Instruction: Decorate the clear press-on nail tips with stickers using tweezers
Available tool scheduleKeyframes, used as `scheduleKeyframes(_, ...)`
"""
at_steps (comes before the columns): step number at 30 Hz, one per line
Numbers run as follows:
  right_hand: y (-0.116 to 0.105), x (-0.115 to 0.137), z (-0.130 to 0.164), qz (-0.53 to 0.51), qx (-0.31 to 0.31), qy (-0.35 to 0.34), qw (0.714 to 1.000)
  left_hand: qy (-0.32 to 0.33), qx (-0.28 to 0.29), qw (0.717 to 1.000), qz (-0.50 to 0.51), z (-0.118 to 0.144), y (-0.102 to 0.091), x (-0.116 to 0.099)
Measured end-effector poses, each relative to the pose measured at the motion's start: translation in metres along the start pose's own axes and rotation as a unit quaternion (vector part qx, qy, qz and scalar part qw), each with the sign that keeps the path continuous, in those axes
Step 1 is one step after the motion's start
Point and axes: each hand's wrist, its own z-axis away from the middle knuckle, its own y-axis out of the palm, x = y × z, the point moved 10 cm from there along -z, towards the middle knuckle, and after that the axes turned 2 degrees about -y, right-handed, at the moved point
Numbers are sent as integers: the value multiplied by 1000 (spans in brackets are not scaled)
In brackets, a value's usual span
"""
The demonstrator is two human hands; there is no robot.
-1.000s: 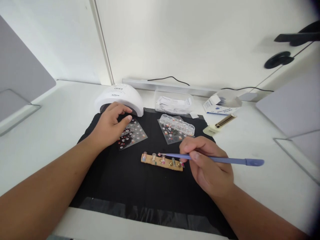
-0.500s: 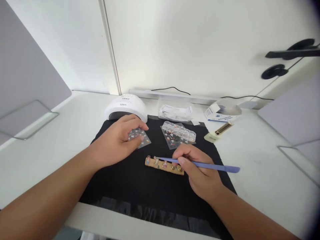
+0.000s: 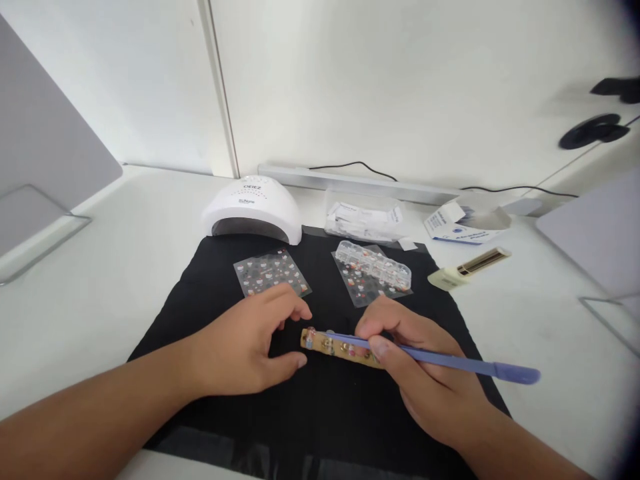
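Your right hand (image 3: 425, 380) pinches blue tweezers (image 3: 440, 360) over the nail-tip strip (image 3: 340, 347); left hand (image 3: 250, 343), loosely curled and empty, sits beside its end. Steady the strip.

Matt black cloth mat (image 3: 210, 280); glossy white plastic nail lamp (image 3: 254, 203); clear plastic bead box (image 3: 373, 264) — shiny; smooth lilac plastic tool (image 3: 450, 363); tan, wood-like nail strip (image 3: 340, 347); glossy sticker sheet (image 3: 271, 272).

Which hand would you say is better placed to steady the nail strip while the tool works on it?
Left, probably. The left hand lies open beside the nail strip, fingertips by its near end and holding nothing. The right hand is shut on the blue tool, whose tip sits over the strip.
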Motion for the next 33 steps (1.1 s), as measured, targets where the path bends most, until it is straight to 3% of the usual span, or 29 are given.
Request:
scheduleKeyframes(6,5,-3,-2,-18,25,38,999,3,8,1000,1,-6,12,3)
scheduleKeyframes(12,3,-7,2,-29,16,58,998,-35,3,999,-23,-9,15,15)
scheduleKeyframes(27,6,2,5,-19,48,50,997,43,48,996,-58,-4,28,-6)
scheduleKeyframes(33,10,9,6,-23,58,37,997,25,89,995,-34,0,29,-7)
